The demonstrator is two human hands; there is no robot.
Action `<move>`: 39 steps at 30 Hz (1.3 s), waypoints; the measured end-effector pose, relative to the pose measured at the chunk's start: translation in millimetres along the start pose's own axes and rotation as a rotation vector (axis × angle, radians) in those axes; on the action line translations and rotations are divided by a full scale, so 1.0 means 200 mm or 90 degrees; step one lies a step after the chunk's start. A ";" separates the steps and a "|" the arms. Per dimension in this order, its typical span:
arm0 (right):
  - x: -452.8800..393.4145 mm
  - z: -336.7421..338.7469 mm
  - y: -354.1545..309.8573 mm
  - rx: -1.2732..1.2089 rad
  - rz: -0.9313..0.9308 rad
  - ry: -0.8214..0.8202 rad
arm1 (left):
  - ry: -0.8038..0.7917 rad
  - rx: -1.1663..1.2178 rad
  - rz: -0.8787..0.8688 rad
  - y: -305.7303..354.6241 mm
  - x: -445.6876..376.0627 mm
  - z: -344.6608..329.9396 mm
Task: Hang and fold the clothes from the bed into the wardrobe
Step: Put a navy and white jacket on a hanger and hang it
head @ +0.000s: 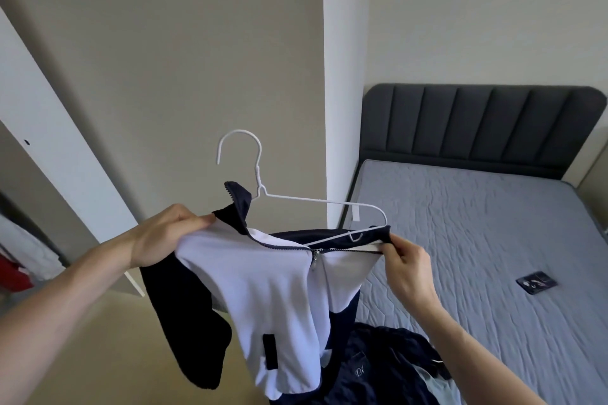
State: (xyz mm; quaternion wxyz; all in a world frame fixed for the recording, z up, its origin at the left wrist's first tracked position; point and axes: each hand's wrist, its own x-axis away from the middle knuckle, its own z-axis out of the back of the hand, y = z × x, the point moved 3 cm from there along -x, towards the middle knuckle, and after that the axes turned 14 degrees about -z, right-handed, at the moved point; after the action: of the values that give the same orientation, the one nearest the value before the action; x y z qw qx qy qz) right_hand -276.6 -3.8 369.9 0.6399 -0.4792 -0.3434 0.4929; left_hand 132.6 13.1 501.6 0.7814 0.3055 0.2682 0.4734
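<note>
Our left hand [164,233] and right hand [406,260] pinch a navy-and-white zip jacket [273,299] on a white wire hanger [263,187]; its hem is cut off below.

Your bed [460,227]: grey quilted mattress cover, rumpled, dark padded headboard [477,122] at far end. Small dark flat card-like object [536,282] lies on mattress toward right side, well apart from clothes. Dark navy garment pile [388,368] sits crumpled on near edge, pale grey piece [434,385] tucked beside it.
</note>
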 end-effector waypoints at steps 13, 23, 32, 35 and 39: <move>-0.07 0.01 0.07 -0.297 -0.225 -0.050 | 0.143 -0.187 -0.067 -0.02 -0.05 -0.10; -0.14 0.10 0.16 -0.325 -0.356 0.003 | 0.114 -0.191 -0.145 -0.01 -0.11 -0.22; -0.29 0.17 0.05 -0.293 -0.371 -0.013 | 0.048 -0.207 -0.183 0.11 -0.17 -0.14; -0.32 0.18 0.04 -0.294 -0.386 -0.017 | 0.050 -0.166 -0.196 0.13 -0.16 -0.16; -0.33 0.15 0.04 -0.295 -0.407 -0.035 | 0.043 -0.162 -0.184 0.15 -0.14 -0.15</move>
State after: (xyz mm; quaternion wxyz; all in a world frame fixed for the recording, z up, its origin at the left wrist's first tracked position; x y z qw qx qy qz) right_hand -325.1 -58.3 373.9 0.6266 -0.4665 -0.5943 0.1912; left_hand 83.0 4.7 506.5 0.8641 0.1465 0.2732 0.3966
